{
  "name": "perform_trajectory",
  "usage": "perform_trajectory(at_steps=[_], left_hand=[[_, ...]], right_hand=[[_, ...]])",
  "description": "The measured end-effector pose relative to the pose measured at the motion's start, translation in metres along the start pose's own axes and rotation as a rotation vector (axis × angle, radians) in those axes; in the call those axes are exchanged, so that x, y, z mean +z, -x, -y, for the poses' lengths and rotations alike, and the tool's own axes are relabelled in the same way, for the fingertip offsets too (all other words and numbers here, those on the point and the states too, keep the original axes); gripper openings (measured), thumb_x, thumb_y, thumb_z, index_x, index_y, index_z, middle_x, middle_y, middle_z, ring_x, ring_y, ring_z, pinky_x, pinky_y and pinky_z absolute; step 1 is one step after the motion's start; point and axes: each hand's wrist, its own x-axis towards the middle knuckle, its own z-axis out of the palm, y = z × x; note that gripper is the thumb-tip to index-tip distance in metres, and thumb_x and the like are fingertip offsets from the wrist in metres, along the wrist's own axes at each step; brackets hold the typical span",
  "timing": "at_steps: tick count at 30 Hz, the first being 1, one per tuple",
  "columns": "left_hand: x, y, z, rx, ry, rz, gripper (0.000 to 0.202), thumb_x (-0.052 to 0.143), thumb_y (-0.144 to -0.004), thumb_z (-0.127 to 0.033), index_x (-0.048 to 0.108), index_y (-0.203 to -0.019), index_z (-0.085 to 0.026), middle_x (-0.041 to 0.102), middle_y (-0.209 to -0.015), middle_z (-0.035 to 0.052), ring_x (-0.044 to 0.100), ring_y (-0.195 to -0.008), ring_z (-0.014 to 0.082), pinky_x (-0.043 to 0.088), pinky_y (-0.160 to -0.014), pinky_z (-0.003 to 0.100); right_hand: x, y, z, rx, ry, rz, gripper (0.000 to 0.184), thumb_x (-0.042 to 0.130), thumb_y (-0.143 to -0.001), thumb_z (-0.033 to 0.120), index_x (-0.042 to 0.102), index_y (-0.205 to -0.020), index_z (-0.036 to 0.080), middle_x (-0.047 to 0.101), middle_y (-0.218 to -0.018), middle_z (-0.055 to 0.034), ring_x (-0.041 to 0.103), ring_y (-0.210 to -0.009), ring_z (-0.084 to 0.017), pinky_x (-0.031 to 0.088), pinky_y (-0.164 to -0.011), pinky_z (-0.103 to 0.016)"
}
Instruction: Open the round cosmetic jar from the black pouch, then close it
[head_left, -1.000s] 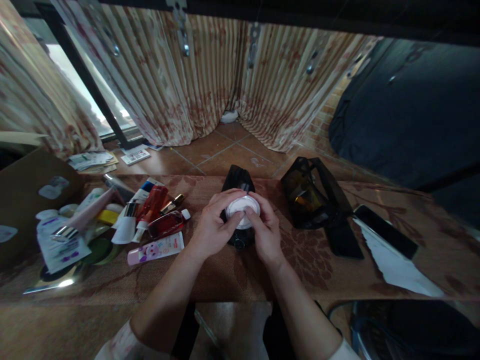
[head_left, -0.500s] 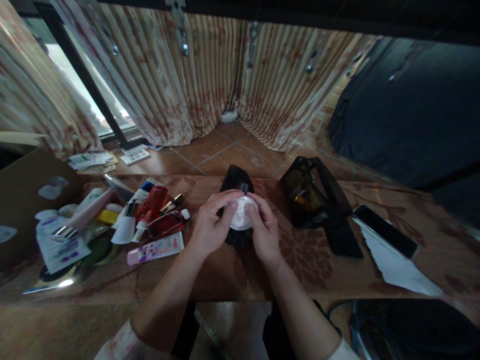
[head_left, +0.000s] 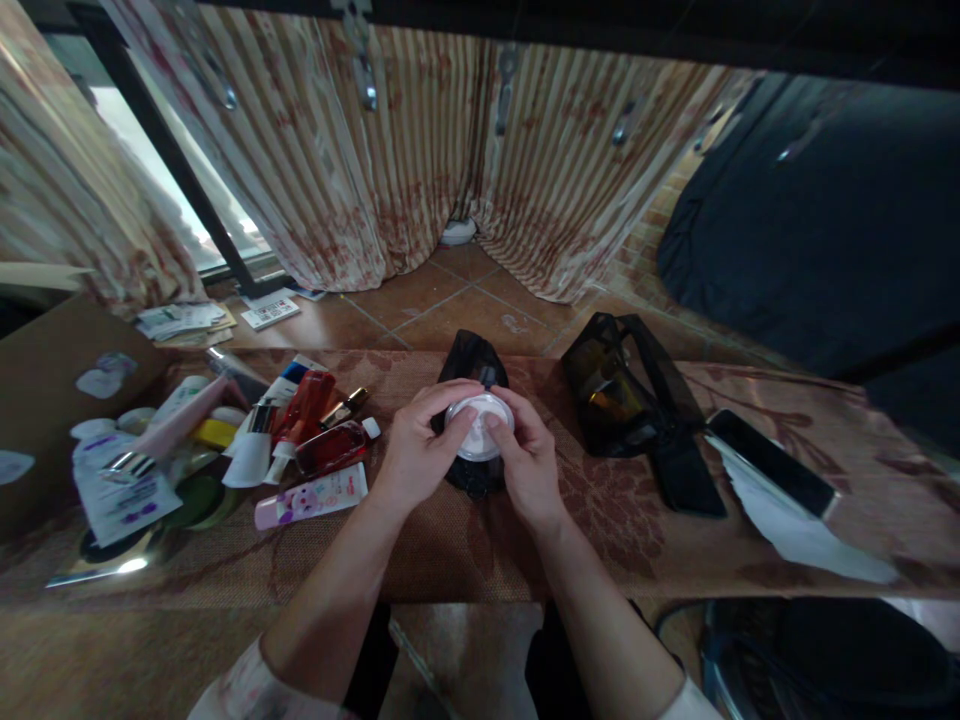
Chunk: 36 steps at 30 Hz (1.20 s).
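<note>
Both my hands hold a round white jar [head_left: 480, 422] above a small black pouch [head_left: 471, 364] in the middle of the table. My left hand [head_left: 417, 450] wraps its fingers round the jar's left side. My right hand [head_left: 525, 462] grips the right side, with the thumb lying on the white lid. The pouch is partly hidden behind the jar and my hands.
A heap of cosmetics lies at the left: red bottles [head_left: 311, 405], a pink tube [head_left: 311, 497], sachets [head_left: 120, 490]. A black mesh bag [head_left: 622, 385] stands right of the pouch, with a phone [head_left: 772, 462] and white paper [head_left: 802, 530] further right. A cardboard box [head_left: 52, 390] is at far left.
The jar has turned and tilted slightly between my fingers, and both hands have shifted a little to the left. Nothing else has moved.
</note>
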Motion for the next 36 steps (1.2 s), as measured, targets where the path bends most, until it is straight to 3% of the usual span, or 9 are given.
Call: perform_trajectory(at_steps=[8,18,36], left_hand=[[0.0007,0.0002,0.0018,-0.008,0.027,-0.024,0.022,0.067,-0.086,-0.026,0.074,-0.106,-0.021,0.073,-0.113,0.0061,0.066,-0.109,0.0214,0.049,-0.101,0.036],[0.0011,-0.0029,-0.0025,-0.153,-0.033,-0.068,0.027,0.075,-0.077,-0.031,0.073,-0.100,-0.019,0.073,-0.104,0.0063,0.067,-0.097,0.0230,0.051,-0.092,0.038],[-0.0037,-0.0011,-0.0006,-0.096,-0.063,0.001,0.028,0.069,-0.079,-0.022,0.070,-0.106,-0.018,0.071,-0.107,0.0074,0.065,-0.100,0.0237,0.049,-0.092,0.041]], right_hand=[[0.0008,0.0005,-0.0008,0.055,-0.038,0.031,0.040,0.076,-0.076,0.035,0.066,-0.113,0.025,0.071,-0.107,-0.0017,0.065,-0.092,-0.018,0.052,-0.083,-0.032],[0.0014,0.0093,-0.0054,-0.054,0.180,0.154,0.059,0.078,-0.074,0.028,0.056,-0.129,0.029,0.066,-0.123,-0.0031,0.065,-0.106,-0.021,0.052,-0.094,-0.037],[0.0039,0.0092,-0.0037,-0.065,0.185,0.131,0.054,0.077,-0.076,0.034,0.057,-0.126,0.027,0.067,-0.121,-0.0048,0.066,-0.103,-0.021,0.054,-0.092,-0.037]])
